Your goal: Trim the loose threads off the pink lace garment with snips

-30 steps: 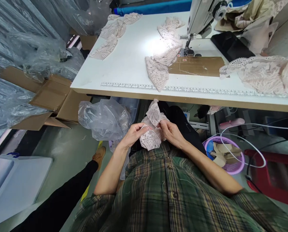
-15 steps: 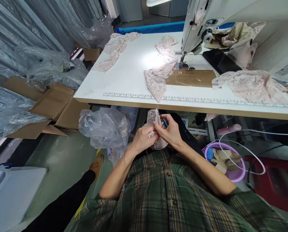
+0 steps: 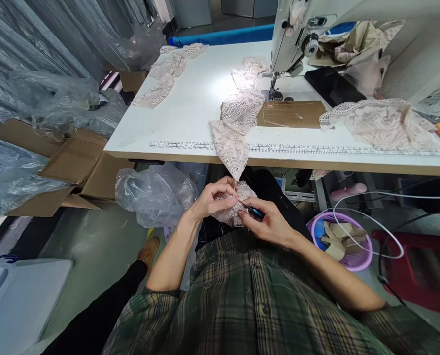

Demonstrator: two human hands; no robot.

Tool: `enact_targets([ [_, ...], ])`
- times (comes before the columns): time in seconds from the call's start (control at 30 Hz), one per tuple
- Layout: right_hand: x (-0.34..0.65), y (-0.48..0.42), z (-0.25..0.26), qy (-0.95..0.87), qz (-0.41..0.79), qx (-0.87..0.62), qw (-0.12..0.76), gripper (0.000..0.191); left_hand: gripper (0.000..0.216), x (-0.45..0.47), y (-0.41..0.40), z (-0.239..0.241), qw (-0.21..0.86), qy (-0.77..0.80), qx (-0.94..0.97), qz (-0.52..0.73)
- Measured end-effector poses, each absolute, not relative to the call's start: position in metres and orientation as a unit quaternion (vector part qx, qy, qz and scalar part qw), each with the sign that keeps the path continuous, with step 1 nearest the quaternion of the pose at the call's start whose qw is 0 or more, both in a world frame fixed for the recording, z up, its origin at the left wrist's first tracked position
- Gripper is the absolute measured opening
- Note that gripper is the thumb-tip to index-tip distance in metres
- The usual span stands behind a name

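Pale pink lace (image 3: 233,217) is bunched at the person's lap, just below the front edge of the white counter (image 3: 185,116). From ten o'clock the left hand (image 3: 214,199) reaches over it, fingers narrow with the tips together at the lace; whether they pinch its edge or a thread is too small to tell. At four o'clock the right hand (image 3: 269,222) has its fingers closed around a small blue tool (image 3: 255,212), whose dark tip points to nine o'clock, close to the left fingertips.

At twelve o'clock from the hands, a lace strip (image 3: 238,111) runs down the counter and over its edge, its pointed end hanging just above the left fingers. The sewing machine (image 3: 289,39) stands at one o'clock, with a brown cardboard strip (image 3: 293,114) in front of its needle. More lace lies at eleven o'clock (image 3: 164,74) and two o'clock (image 3: 386,123). On the floor, a purple basket (image 3: 363,259) sits between three and four o'clock; a clear plastic bag (image 3: 156,195) is at nine.
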State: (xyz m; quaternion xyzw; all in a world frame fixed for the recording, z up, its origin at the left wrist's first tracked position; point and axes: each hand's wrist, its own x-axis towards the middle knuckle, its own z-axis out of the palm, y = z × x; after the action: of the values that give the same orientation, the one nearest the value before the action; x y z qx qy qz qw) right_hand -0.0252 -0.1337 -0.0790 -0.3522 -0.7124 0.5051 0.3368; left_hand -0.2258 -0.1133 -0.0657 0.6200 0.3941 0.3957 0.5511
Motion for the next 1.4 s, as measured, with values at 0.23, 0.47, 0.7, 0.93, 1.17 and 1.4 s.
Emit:
enact_targets([
  [0.23,-0.025,-0.096,-0.074,-0.731,0.474,-0.397,0.289,0.053,0.032,-0.231,-0.127,-0.069,0.541,0.500,0.571,0.362],
  [0.47,-0.038,-0.085,-0.075,-0.751,0.430,-0.405,0.295,0.055,0.027,-0.232,-0.127,-0.067,0.539,0.506,0.561,0.372],
  [0.7,-0.031,-0.099,-0.078,-0.765,0.469,-0.362,0.253,0.055,0.031,-0.233,-0.124,-0.062,0.580,0.489,0.538,0.367],
  [0.93,-0.037,-0.094,-0.077,-0.803,0.407,-0.355,0.251,0.045,0.031,-0.234,-0.124,-0.062,0.591,0.489,0.538,0.350],
  [1.17,-0.032,-0.106,-0.101,-0.708,0.548,-0.354,0.270,0.037,0.034,-0.232,-0.123,-0.079,0.600,0.492,0.496,0.391],
  [1.4,-0.001,-0.101,-0.090,-0.583,0.619,-0.404,0.337,0.043,0.065,-0.254,-0.152,-0.128,0.521,0.571,0.511,0.375],
])
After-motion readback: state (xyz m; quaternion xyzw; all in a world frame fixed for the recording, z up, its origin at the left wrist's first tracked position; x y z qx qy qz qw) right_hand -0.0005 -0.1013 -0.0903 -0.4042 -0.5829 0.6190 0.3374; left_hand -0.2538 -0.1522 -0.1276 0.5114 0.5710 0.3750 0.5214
